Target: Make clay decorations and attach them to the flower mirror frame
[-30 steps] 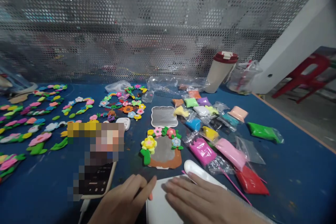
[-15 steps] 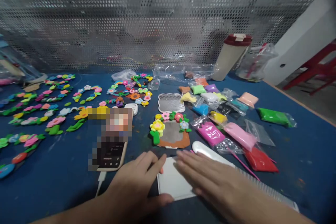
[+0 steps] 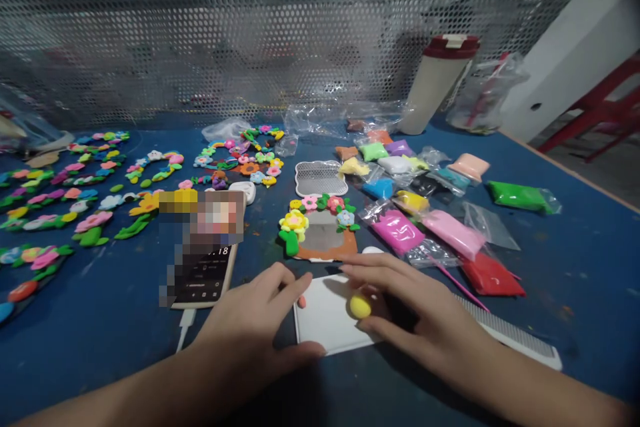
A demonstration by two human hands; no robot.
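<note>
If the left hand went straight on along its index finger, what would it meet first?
Probably the flower-trimmed mirror, just beyond the left hand, though depth is unclear.

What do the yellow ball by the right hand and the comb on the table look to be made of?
The yellow ball looks like soft modelling clay, matte and seamless. The comb is probably rigid plastic, judging by its smooth pale surface and fine, even teeth.

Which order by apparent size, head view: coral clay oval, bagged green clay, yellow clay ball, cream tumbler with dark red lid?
1. Cream tumbler with dark red lid
2. Bagged green clay
3. Yellow clay ball
4. Coral clay oval
</note>
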